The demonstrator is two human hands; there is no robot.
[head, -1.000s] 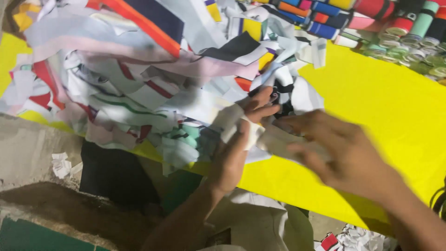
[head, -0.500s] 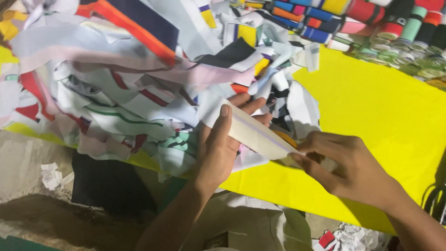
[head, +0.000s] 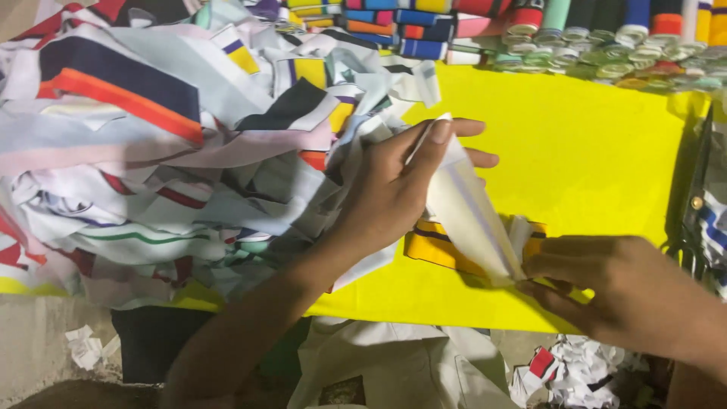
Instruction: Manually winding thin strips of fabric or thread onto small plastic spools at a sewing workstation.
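The left hand [head: 394,193] is pinching the far end of a white fabric strip [head: 466,212], while the right hand [head: 613,291] is gripping its near end. The strip is slanting from far-left to near-right above the yellow table [head: 591,151], beside the scrap pile [head: 174,151].

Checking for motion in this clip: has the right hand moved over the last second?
Yes. The right hand has drawn rightward and down the yellow sheet, away from the scrap pile, stretching the white strip.
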